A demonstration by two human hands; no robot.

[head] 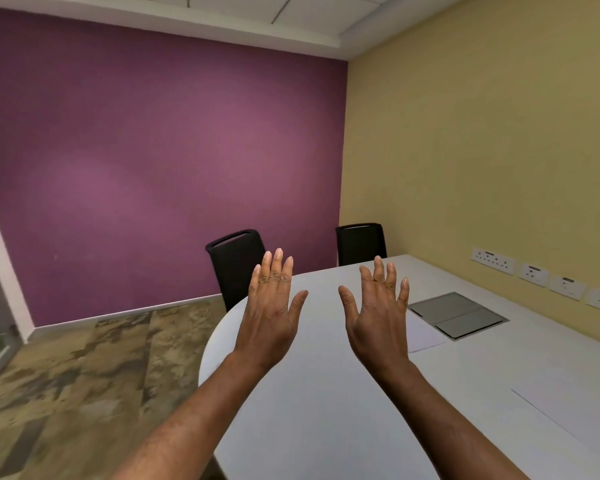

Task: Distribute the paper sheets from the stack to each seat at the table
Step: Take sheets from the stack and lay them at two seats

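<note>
A purple wall (153, 150) fills ten o'clock, a yellow wall (482, 133) two o'clock; wall sockets (532, 271) and a grey hatch (458, 315) at three o'clock.

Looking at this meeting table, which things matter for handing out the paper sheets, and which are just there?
For the job: paper sheet by the hatch, nearer paper sheet, table, left chair, right chair, left hand and right hand, both raised and holding nothing.

Just there: cable hatch set in the table, wall sockets.
</note>
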